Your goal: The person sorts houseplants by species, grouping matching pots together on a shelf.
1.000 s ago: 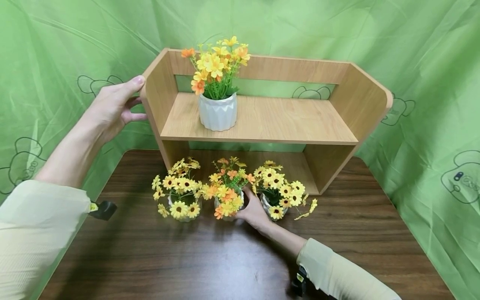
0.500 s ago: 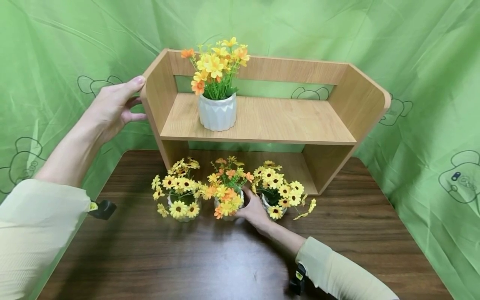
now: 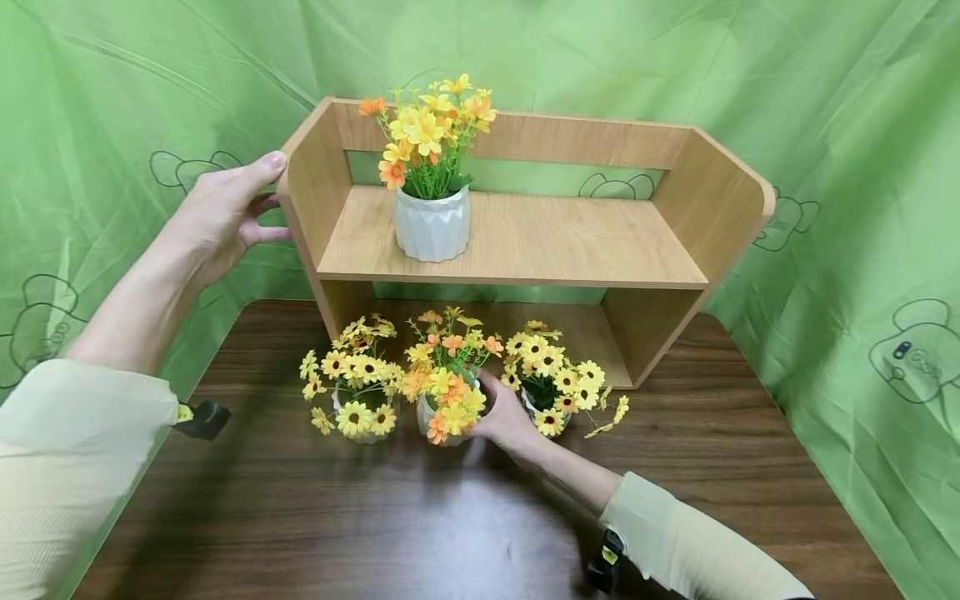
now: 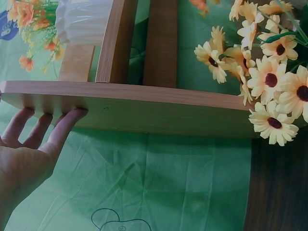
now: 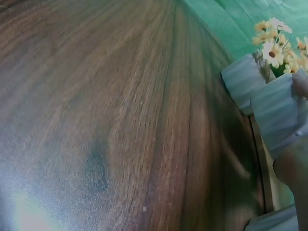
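My left hand point(image 3: 228, 212) touches the left side panel of the wooden shelf point(image 3: 525, 282), the thumb at its front edge. In the left wrist view, fairly straight fingers point(image 4: 65, 125) rest on the panel's outer face. With my right hand point(image 3: 512, 421) I grip the white pot point(image 3: 426, 421) of orange and yellow flowers point(image 3: 450, 387), in front of the shelf. The right wrist view shows a finger and thumb around this pot point(image 5: 274, 115). Pots of yellow daisies stand at its left point(image 3: 363, 371) and right point(image 3: 551, 367).
A white pot point(image 3: 432, 225) of yellow and orange flowers stands on the upper shelf board, left of the middle. The shelf stands at the back of a dark wooden table point(image 3: 360, 525). Green cloth point(image 3: 570, 50) hangs behind and beside it.
The gripped flower pot and my right hand have shifted slightly left. The left hand keeps its place on the shelf panel. The whole head view has drifted a little.
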The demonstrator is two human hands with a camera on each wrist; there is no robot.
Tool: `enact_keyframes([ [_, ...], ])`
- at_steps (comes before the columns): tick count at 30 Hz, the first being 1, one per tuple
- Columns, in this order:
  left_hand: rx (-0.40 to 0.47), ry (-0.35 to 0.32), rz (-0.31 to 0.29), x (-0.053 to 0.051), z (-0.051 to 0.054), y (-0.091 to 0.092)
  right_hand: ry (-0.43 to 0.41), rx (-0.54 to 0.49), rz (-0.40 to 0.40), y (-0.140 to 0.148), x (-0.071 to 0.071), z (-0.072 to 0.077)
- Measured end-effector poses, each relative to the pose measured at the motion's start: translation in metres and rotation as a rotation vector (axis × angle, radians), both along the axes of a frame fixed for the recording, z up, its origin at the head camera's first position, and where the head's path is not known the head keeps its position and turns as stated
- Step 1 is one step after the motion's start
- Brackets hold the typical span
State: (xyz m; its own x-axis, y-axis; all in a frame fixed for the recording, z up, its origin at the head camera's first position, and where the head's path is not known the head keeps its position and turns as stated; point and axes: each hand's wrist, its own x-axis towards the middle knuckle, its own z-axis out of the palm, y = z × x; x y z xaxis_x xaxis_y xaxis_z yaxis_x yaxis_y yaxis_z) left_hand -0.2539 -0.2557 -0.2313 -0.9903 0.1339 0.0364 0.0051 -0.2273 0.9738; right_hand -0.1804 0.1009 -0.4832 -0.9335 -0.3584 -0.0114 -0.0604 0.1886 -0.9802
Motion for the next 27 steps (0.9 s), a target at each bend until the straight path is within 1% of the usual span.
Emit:
enact_keyframes([
  [4, -0.017, -0.003, -0.006, 0.000, 0.000, 0.000, 0.011, -0.004, 0.038, 0.000, 0.005, 0.012],
  [8, -0.026, -0.005, -0.006, -0.001, 0.001, 0.001, 0.037, 0.003, 0.043, 0.001, 0.010, 0.027],
  [12, -0.020, -0.009, -0.003, -0.001, 0.001, 0.001, 0.029, -0.011, 0.066, 0.003, 0.012, 0.041],
  [15, -0.015, -0.013, -0.004, -0.001, 0.001, 0.001, 0.023, -0.002, 0.098, 0.007, 0.010, 0.049],
  [17, -0.013, -0.014, -0.006, -0.001, 0.001, 0.000, 0.035, 0.029, 0.115, 0.010, 0.008, 0.054],
  [19, -0.014, -0.014, -0.008, -0.001, 0.001, 0.000, 0.028, 0.040, 0.143, 0.014, 0.006, 0.058],
  [24, -0.006, -0.007, -0.015, -0.001, 0.000, -0.001, -0.024, 0.067, 0.232, 0.025, 0.003, 0.074],
  [27, 0.003, -0.001, -0.019, -0.001, 0.000, -0.001, -0.031, 0.103, 0.276, 0.031, 0.001, 0.084],
])
